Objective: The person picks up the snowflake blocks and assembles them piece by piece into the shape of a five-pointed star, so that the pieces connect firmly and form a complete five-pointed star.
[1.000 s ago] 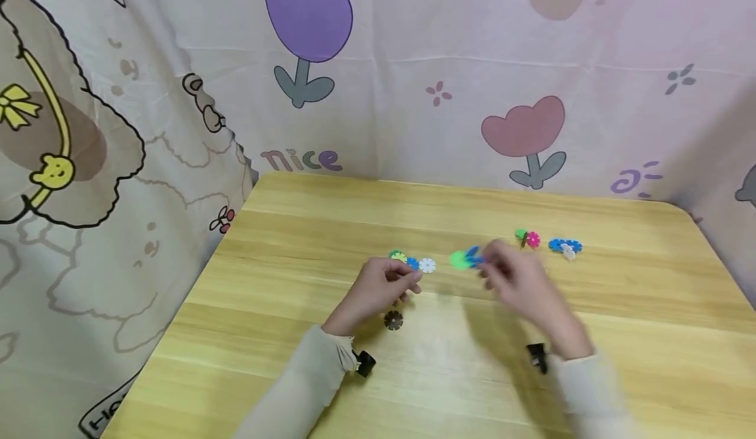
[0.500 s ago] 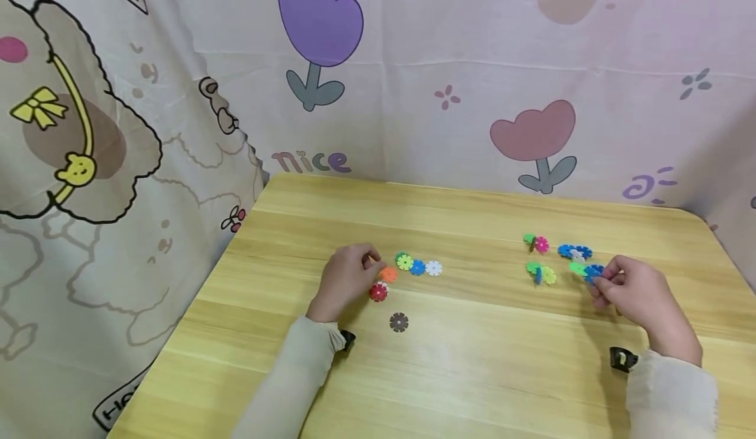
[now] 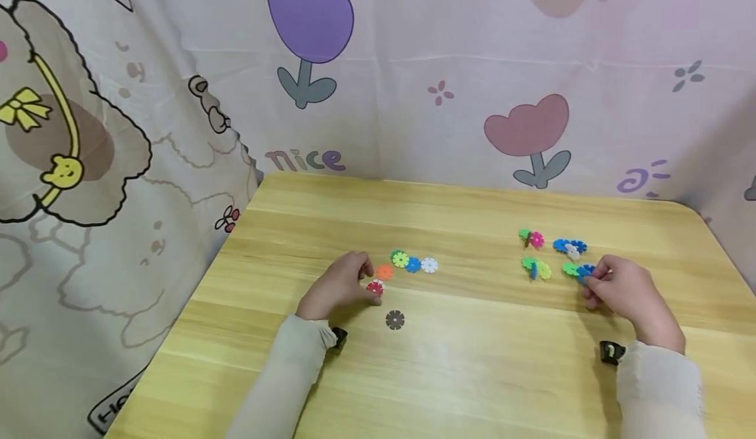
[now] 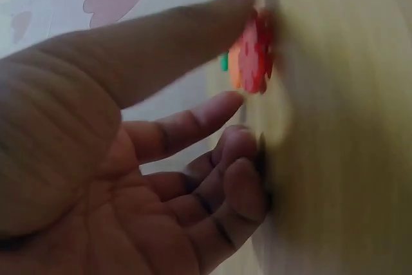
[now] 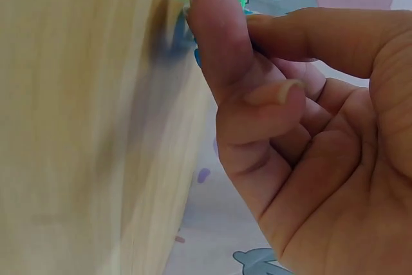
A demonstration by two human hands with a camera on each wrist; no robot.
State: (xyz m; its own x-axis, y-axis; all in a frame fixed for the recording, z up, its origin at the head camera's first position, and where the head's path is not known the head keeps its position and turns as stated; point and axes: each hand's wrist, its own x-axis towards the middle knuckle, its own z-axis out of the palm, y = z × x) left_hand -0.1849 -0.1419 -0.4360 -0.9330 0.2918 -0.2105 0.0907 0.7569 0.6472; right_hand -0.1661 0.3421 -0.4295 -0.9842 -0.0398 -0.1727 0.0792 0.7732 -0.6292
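Observation:
My left hand (image 3: pixel 338 286) is around a red notched disc (image 3: pixel 375 287), thumb and fingers apart on either side of it. In the left wrist view the disc (image 4: pixel 256 56) shows beyond the spread thumb and index finger. A white disc peeks out beneath the red one, and an orange disc (image 3: pixel 384 272) lies just behind. At the right, my right hand (image 3: pixel 629 291) pinches the blue part of a joined green and blue disc piece (image 3: pixel 571 269) between thumb and index finger, low over the table. The fingertips hide most of it in the right wrist view.
Yellow-green (image 3: pixel 400 260), blue (image 3: pixel 413 265) and white discs (image 3: pixel 430 265) lie in a row at the middle. A brown disc (image 3: pixel 395 320) sits nearer. Joined pieces, green-pink (image 3: pixel 537 239), blue-white (image 3: pixel 571 250) and green-yellow (image 3: pixel 544 270), lie at the right. A printed curtain (image 3: pixel 407 124) hangs behind the table.
My right hand has carried the green and blue piece rightward to the other joined pieces. My left hand has moved left to the red disc, and its thumb and fingers have spread.

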